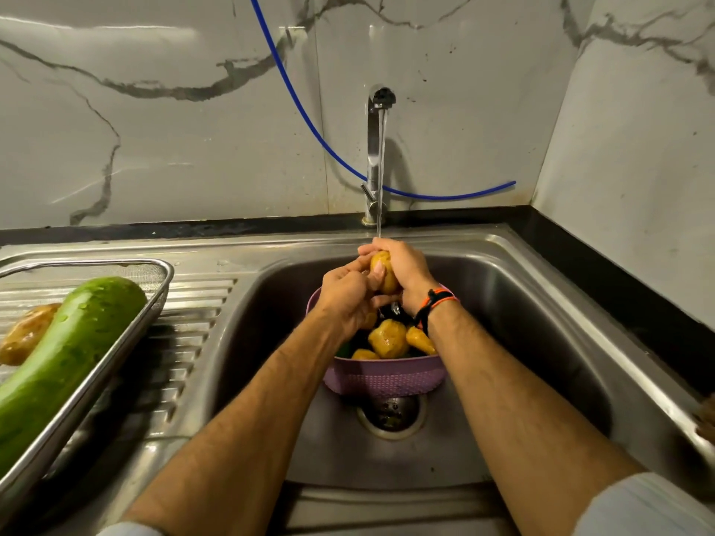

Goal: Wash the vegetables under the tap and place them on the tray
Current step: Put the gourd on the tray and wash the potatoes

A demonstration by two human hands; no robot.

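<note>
No brand, label or writing can be read anywhere in the view.

Directly under the tap (377, 148), whose thin stream of water (381, 179) runs down onto the hands, a potato (384, 273) is held above the steel sink (503, 303). Its long axis stands nearly upright, top end toward the tap. The right hand (402, 270) is curled round it from behind and from the right; the left hand (350, 299) presses on it from the left, thumb against its front. Much of the potato is covered by the fingers.

Below the tap, in the sink bowl, sits a lilac plastic colander (383, 375) holding more potatoes (389, 338); darker and green things among them are too hidden to name. Its far rim is behind the wrists. Just in front of it is the drain (391, 413).

Left of the tap, on the ribbed draining board (185, 334), a wire-mesh tray (154, 299) holds a wet bottle gourd (65, 357), its long axis running from the near left up toward the tap, near end cut off by the frame edge. A washed potato (25, 334) lies against its left side, partly cut off.

A blue hose (309, 125) hangs across the marble wall behind the tap.
</note>
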